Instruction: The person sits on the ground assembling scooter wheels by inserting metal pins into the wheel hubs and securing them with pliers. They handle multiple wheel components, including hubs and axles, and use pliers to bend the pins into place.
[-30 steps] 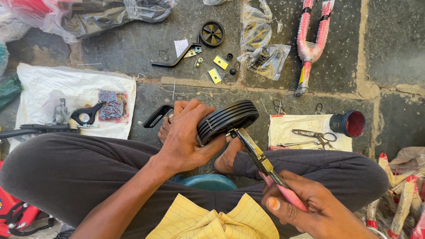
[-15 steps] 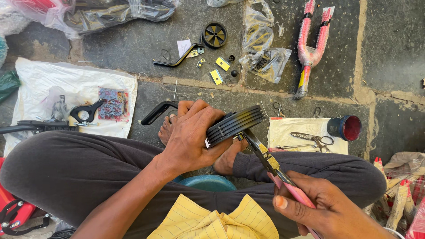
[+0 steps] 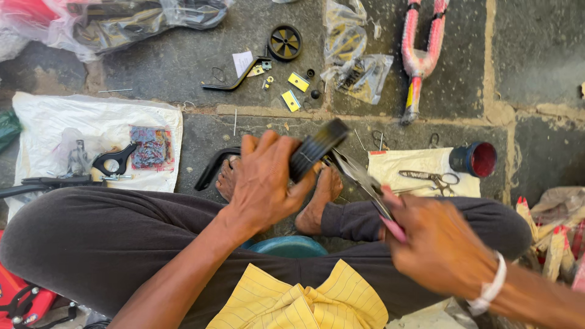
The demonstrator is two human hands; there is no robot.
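Observation:
My left hand [image 3: 263,181] grips a small black ribbed wheel [image 3: 317,147] and holds it edge-up over my crossed legs. My right hand [image 3: 437,244] is closed on the pink handles of a pair of pliers [image 3: 364,184], whose metal jaws reach up to the wheel's right side. The right hand is motion-blurred. My bare feet [image 3: 317,201] rest on the stone floor just below the wheel.
A second black wheel [image 3: 285,42], a black bracket [image 3: 234,79] and yellow tags [image 3: 298,81] lie ahead. A pink bicycle fork [image 3: 419,55] lies at the upper right. Scissors [image 3: 429,178] on paper and a dark pot [image 3: 474,159] sit to the right. A white sack [image 3: 49,134] with parts is at the left.
The wheel has tilted from nearly flat to edge-up. My right hand with the pliers has risen and moved up toward the wheel.

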